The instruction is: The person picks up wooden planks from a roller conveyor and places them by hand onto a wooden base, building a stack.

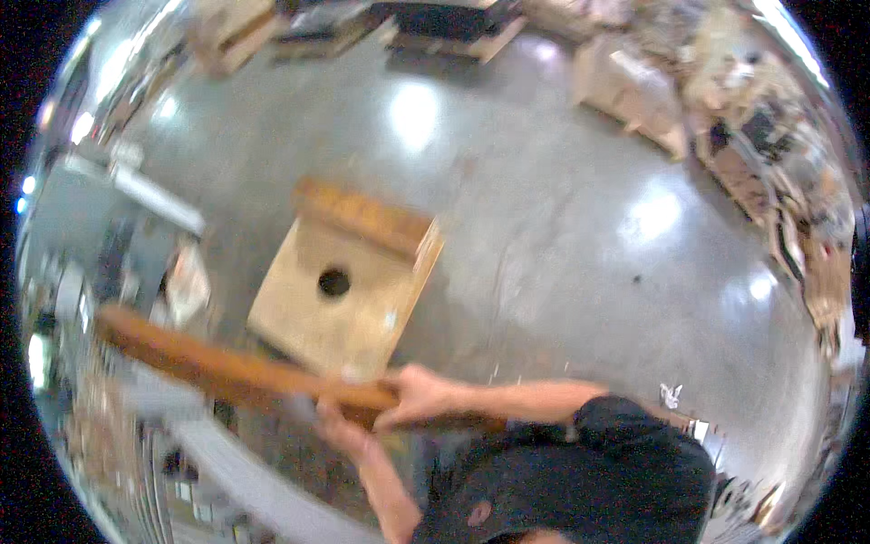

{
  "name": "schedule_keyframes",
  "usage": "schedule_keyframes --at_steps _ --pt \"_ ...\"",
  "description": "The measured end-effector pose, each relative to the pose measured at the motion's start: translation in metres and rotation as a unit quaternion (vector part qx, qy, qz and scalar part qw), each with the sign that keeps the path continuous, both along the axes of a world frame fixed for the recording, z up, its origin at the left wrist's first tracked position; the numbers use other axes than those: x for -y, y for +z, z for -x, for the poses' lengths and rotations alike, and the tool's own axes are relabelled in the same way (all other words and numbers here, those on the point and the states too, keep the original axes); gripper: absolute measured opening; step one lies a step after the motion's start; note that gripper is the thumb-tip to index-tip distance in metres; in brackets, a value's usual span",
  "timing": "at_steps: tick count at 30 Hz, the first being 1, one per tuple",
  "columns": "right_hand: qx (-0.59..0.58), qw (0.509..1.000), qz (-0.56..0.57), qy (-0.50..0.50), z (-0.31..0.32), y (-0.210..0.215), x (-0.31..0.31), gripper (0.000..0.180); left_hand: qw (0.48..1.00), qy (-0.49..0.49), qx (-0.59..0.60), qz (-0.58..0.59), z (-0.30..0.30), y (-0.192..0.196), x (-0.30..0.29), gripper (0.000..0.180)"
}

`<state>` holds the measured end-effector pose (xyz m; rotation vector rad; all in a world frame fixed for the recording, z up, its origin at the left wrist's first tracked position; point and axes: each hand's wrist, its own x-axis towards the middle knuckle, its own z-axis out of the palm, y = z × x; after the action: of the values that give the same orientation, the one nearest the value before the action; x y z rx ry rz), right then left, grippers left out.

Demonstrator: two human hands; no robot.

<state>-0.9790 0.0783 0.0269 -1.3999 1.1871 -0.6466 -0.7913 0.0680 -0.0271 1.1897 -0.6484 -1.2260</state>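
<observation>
A long brown wooden beam point(208, 358) lies slantwise in front of my body, its far end off to the left. My right hand point(419, 397) is closed around it near my torso. Close beside, my left hand point(347, 433) grips its near edge from below; blur hides the exact finger positions. Just beyond the beam is a pale wooden board point(358, 322) with a round dark hole. A shorter brown wooden piece point(367, 218) runs along the board's far edge. The beam passes over or close to the board's near edge.
Grey concrete floor point(535, 208) spreads ahead and to the right. Cardboard boxes point(630, 91) and piled goods line the far right. Loaded pallets point(444, 36) stand at the back. On the left are a long grey metal rail point(245, 480) and blurred equipment. A small white scrap point(671, 395) lies at right.
</observation>
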Motion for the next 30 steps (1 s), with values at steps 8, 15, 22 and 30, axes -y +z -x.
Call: schedule_keyframes --at_steps 8,15,22,30 --pt "-0.041 0.994 -0.043 0.089 0.087 -0.108 0.086 0.085 0.992 0.109 -0.027 -0.05 0.046 0.015 0.153 0.072" --pt "0.013 0.964 -0.212 -0.16 0.104 -0.18 0.087 0.071 0.965 0.024 -0.16 -0.208 0.07 -0.096 0.279 0.059" --pt "0.104 0.863 -0.41 -0.276 0.115 -0.293 0.13 0.074 0.979 0.016 -0.103 -0.176 0.072 -0.266 0.384 0.056" --pt "0.067 0.866 -0.383 -0.315 0.155 -0.458 0.234 0.065 0.968 0.008 -0.148 -0.203 0.111 -0.461 0.5 0.059"
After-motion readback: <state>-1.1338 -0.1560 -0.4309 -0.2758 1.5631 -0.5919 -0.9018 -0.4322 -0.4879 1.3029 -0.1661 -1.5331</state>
